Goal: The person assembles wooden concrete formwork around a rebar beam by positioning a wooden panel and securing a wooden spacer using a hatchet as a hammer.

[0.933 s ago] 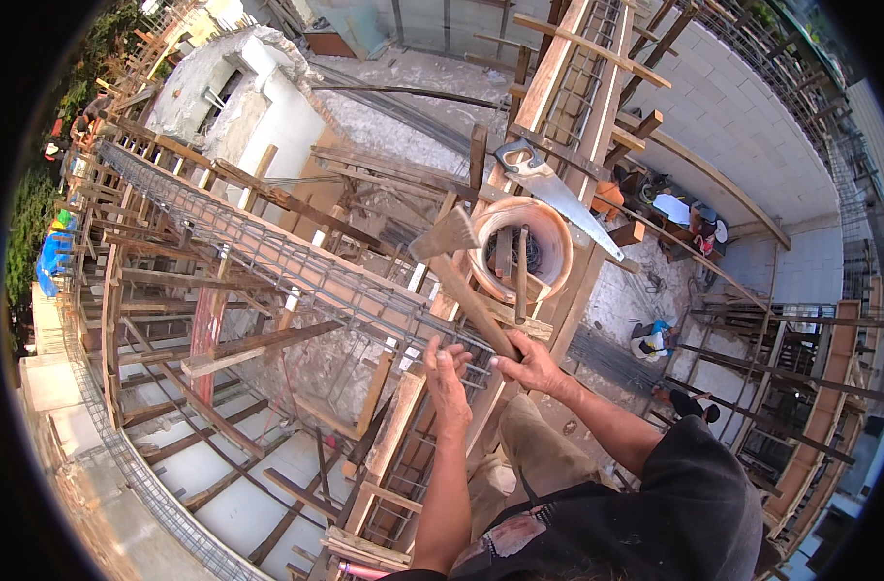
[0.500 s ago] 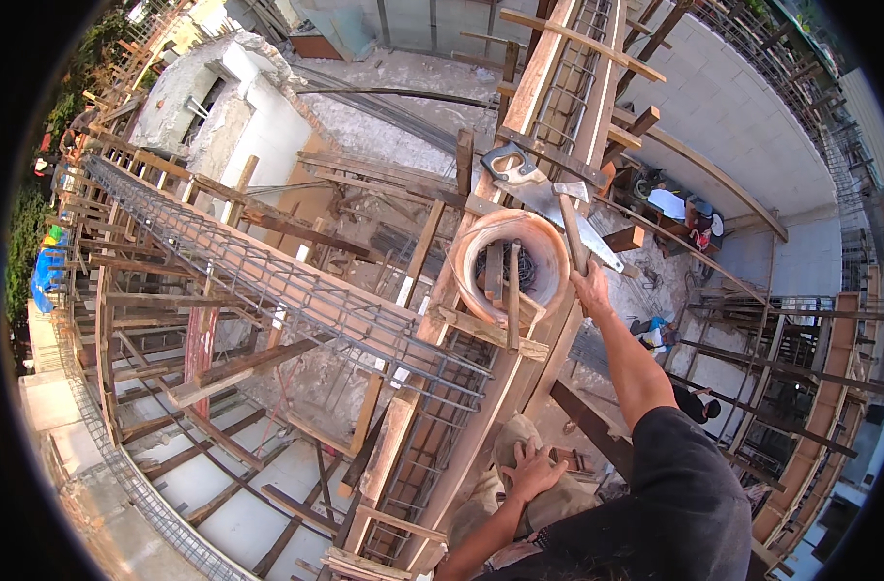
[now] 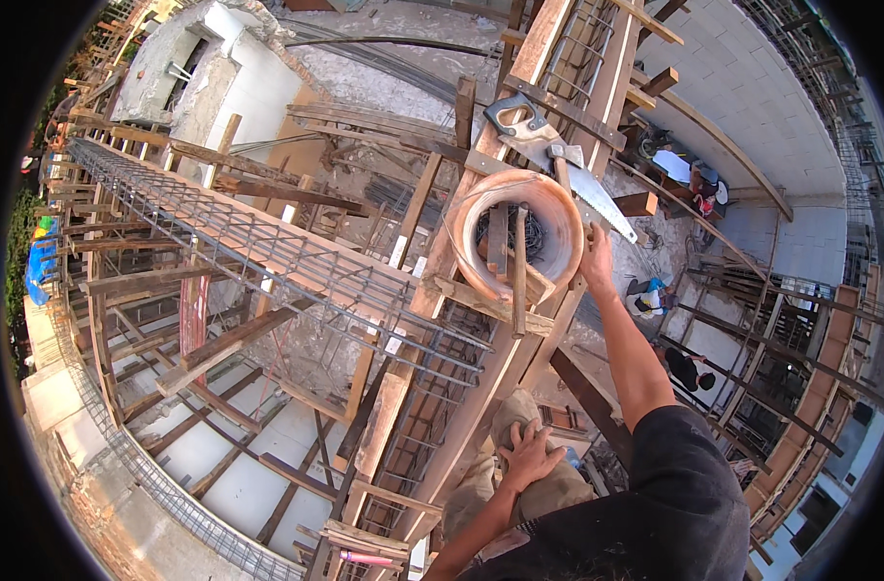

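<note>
My right hand is at the right rim of a round, orange-brown bucket, its fingers curled and partly hidden there. Behind that rim runs the wooden handle of a hammer or hatchet; whether the hand still has its end I cannot tell. The flat metal head rests over the blade of a handsaw, which lies across the timber formwork. Inside the bucket are dark wire or nails and a wooden stick leaning over the near rim. My left hand rests on my knee with fingers spread, holding nothing.
I am perched along a timber formwork beam high above the floor. A rebar cage joins it from the left. Wooden props and braces surround me. Below on the right are several people, one in dark clothes. A block wall stands behind.
The view has tilted, so everything sits higher. My right hand gripped the tool's handle in plain sight; now the handle slants behind the bucket's rim, left of the hand. My left hand stays on the knee.
</note>
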Tool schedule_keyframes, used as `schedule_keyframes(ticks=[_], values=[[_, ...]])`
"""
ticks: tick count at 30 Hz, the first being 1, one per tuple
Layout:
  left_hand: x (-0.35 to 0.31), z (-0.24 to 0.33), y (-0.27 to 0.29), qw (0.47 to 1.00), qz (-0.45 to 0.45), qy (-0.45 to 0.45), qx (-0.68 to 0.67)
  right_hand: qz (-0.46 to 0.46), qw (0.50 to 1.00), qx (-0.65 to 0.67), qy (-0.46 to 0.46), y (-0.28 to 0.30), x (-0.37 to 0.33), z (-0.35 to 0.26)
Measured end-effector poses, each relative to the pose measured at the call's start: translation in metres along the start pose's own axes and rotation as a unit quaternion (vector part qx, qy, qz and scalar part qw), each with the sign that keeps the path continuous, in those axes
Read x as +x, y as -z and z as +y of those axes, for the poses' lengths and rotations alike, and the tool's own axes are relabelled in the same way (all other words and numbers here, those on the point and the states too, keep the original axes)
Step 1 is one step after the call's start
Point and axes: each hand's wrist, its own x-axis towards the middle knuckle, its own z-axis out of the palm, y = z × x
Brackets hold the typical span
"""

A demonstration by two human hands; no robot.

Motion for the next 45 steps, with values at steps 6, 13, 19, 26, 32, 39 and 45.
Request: schedule_keyframes(ticks=[6, 13, 19, 26, 32, 39, 45], values=[[0.0, -0.006, 0.015, 0.998, -0.033, 0.039, -0.034, 0.038, 0.998, 0.038, 0.043, 0.045, -0.012, -0.131], [0.002, 0.009, 0.021, 0.997, -0.052, 0.024, -0.042, -0.159, 0.964, -0.207, 0.04, -0.041, 0.058, -0.082], [0.001, -0.005, 0.009, 0.998, 0.023, -0.023, -0.058, -0.076, 0.967, -0.235, -0.064, -0.096, 0.063, -0.095], [-0.005, 0.006, 0.022, 0.998, -0.004, 0.004, -0.062, -0.19, 0.939, -0.286, 0.01, -0.074, 0.072, -0.086], [0.007, -0.031, 0.028, 0.984, 0.001, -0.022, -0.176, -0.108, 0.983, -0.076, -0.131, -0.039, 0.048, -0.119], [0.014, -0.032, 0.108, 0.873, 0.096, 0.017, -0.479, -0.156, 0.94, 0.253, -0.168, 0.024, 0.022, -0.141], [0.037, 0.021, 0.194, 0.797, 0.183, -0.089, -0.569, -0.263, 0.861, 0.393, -0.19, 0.065, 0.006, -0.16]])
